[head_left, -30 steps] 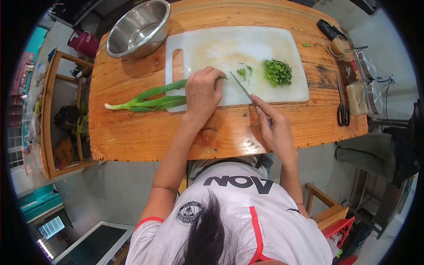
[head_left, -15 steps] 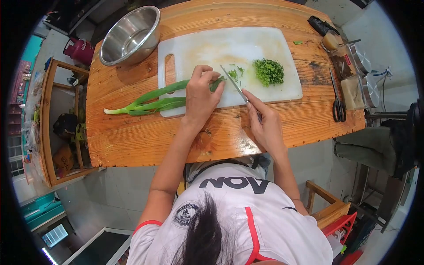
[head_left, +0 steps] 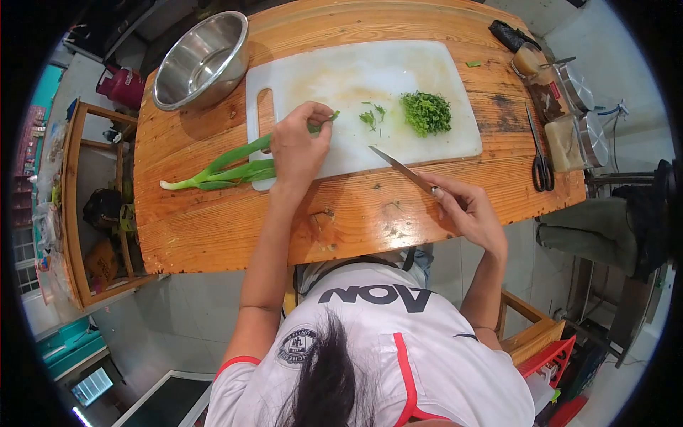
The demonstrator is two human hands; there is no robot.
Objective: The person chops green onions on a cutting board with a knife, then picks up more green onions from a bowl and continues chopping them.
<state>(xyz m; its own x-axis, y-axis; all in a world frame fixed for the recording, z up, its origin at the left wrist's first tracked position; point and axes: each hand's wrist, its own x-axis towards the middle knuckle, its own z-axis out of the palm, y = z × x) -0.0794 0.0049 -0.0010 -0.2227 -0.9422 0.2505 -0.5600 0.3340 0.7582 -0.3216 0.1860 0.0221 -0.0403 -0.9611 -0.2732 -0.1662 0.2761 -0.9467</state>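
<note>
My left hand [head_left: 302, 144] is closed around the green leaves of a spring onion [head_left: 231, 162], whose white root end points left over the wood. A short cut tip of leaf pokes out past my fingers. In my right hand [head_left: 466, 206] is a knife [head_left: 403, 169], held by its handle near the cutting board's front edge, its blade angled up and left, apart from the leaves. The white cutting board [head_left: 334, 71] carries a heap of finely chopped greens [head_left: 427, 114] on its right half. A few loose green bits [head_left: 370, 119] lie between the heap and my left hand.
A steel bowl [head_left: 201, 60] stands at the table's back left. On the right of the wooden table [head_left: 341, 228] are black-handled scissors [head_left: 542, 174] and several containers, including a jar [head_left: 526, 60]. One green scrap [head_left: 473, 64] lies beyond the board.
My right hand has drawn the knife away from the leaf ends, to the right and nearer to me. My left hand has shifted slightly left with the spring onion.
</note>
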